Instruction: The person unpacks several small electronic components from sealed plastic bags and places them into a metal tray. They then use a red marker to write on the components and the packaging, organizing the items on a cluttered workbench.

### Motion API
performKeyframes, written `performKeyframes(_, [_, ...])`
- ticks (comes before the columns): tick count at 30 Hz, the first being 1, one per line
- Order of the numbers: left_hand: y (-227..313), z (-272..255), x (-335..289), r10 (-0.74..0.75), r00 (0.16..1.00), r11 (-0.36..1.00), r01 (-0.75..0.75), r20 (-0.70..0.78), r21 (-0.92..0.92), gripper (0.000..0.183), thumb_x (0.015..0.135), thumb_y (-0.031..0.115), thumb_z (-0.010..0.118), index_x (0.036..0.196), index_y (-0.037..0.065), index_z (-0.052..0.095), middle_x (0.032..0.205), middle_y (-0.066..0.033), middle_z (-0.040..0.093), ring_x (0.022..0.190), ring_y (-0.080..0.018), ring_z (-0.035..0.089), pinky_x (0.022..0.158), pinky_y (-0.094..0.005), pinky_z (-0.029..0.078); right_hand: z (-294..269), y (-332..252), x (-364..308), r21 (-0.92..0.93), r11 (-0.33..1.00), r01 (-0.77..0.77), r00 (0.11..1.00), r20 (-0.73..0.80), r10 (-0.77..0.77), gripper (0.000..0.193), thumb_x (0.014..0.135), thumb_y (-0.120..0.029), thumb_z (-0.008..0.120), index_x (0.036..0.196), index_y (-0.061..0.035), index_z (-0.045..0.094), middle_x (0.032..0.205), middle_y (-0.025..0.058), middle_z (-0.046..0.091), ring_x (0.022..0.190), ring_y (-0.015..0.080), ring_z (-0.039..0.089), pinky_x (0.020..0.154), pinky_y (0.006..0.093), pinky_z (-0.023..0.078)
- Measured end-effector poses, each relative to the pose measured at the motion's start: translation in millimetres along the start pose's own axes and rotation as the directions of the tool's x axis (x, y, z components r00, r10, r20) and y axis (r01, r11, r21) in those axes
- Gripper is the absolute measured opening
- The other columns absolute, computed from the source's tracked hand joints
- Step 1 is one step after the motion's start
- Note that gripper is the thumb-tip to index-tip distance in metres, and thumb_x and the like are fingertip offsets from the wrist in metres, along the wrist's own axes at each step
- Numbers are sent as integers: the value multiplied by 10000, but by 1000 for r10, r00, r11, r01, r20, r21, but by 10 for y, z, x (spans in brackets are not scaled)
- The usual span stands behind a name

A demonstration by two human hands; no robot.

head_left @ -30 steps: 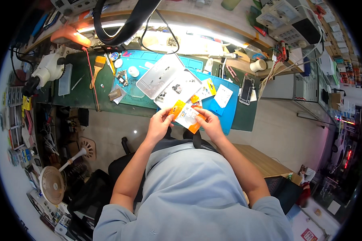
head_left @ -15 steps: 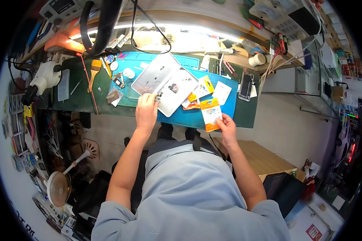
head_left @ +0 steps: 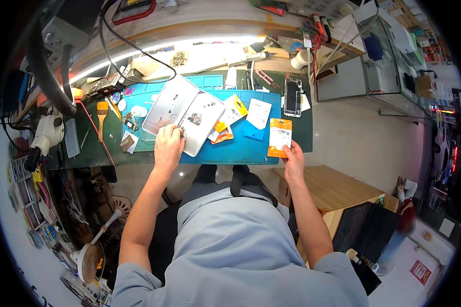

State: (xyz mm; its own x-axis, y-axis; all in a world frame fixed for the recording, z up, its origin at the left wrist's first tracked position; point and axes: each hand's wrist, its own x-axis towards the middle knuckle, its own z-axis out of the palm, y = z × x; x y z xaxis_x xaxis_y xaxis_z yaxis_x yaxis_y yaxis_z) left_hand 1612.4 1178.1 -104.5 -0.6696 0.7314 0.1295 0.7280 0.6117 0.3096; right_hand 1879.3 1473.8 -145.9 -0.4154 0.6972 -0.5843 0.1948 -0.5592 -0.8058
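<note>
Head view: right hand (head_left: 294, 159) pinches 1 orange-ended packet (head_left: 280, 135); left hand (head_left: 168, 147) curls at the open case (head_left: 193, 142), its grip unclear.

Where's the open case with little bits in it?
In the head view, the case is on the blue mat, left of centre, with the left hand at its near edge and a yellow-and-white packet to its right.

Orange-and-white packet (head_left: 280, 135): glossy plastic film. Flat case (head_left: 169, 104): smooth, satin finish; metal or plastic could not be determined from this view. Work mat (head_left: 229, 153): matt, rubber-like. Phone (head_left: 293, 97): smooth, glass-like front. Brush (head_left: 102, 116): wood-like handle. Cabinet (head_left: 337, 188): smooth wood-grain top. Shirt (head_left: 235, 230): matt cloth, creased.
</note>
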Motion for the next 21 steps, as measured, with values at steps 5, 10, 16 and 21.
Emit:
performKeyframes(5, [38, -5, -14, -128, 992, 976, 123, -11, -182, 256, 824, 53, 730, 1055, 8, 629, 1066, -129, 658, 992, -329, 635, 874, -411, 508, 59, 67, 121, -606, 771, 196, 977, 56, -205, 427, 965, -126, 664, 1365, -30, 548, 1250, 118, 658, 1021, 175, 661, 832, 332, 538])
performKeyframes(10, [45, 11, -17, -380, 910, 748, 407, 165, -524, 215, 938, 99, 686, 1107, -15, 617, 1076, -117, 687, 961, -221, 682, 793, -330, 540, 545, -310, -87, -794, 38, 607, 648, 466, -603, 514, 817, -133, 772, 1300, -68, 607, 1393, 144, 555, 1197, 315, 575, 1029, 430, 449])
performKeyframes(16, [326, -171, 88, -200, 728, -188, 628, 655, -755, 317, 1036, 182, 613, 1305, 17, 582, 1137, -123, 686, 987, -157, 674, 820, -262, 562, 625, -283, 328, -500, -245, 831, 351, 812, -467, 320, 833, -139, 738, 1142, -75, 683, 1181, 107, 693, 1123, 292, 646, 976, 425, 494])
performKeyframes(21, [526, -155, 25, -54, 674, -401, 661, 736, -634, 355, 1074, 202, 536, 1390, 43, 561, 1159, -124, 676, 977, -158, 672, 830, -276, 559, 713, -634, 145, -607, 390, 693, 691, 405, -598, 231, 955, -129, 672, 1145, 2, 676, 931, 77, 730, 768, 185, 689, 681, 308, 546])
